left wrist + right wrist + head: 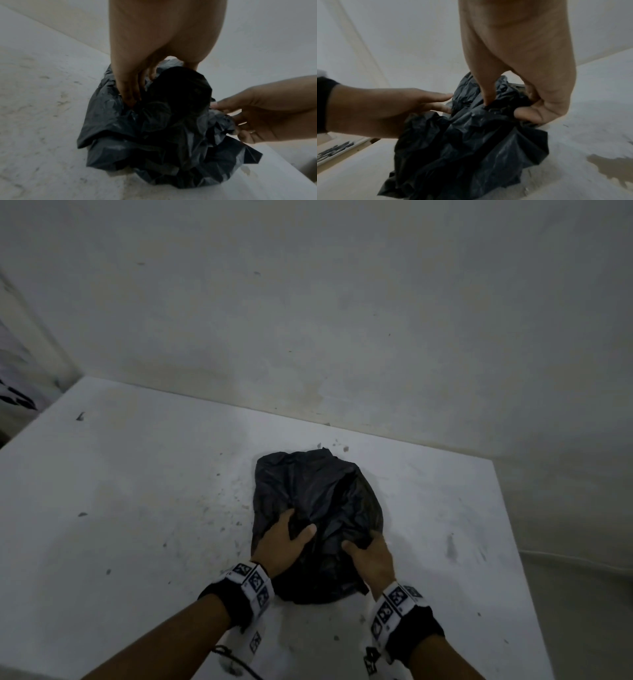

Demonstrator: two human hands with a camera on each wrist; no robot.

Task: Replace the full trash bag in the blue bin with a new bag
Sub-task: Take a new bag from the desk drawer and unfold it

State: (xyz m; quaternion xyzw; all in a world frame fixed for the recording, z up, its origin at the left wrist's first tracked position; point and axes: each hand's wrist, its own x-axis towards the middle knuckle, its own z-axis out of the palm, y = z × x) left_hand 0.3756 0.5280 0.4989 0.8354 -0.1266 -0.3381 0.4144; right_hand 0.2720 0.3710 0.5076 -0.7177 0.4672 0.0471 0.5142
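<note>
A crumpled black trash bag lies on the white table, right of centre. My left hand rests on the bag's near left part, its fingers fairly straight and pushed into a fold, thumb spread out. My right hand pinches a bunch of plastic at the bag's near right edge. The right wrist view shows the thumb and curled fingers of the right hand closed on the bag. Under the left hand the bag shows a dark hollow. No blue bin is in view.
The table stands against a pale wall. Its right edge drops to the floor close to the bag. Small dark marks dot the tabletop, and a brownish stain lies right of the bag.
</note>
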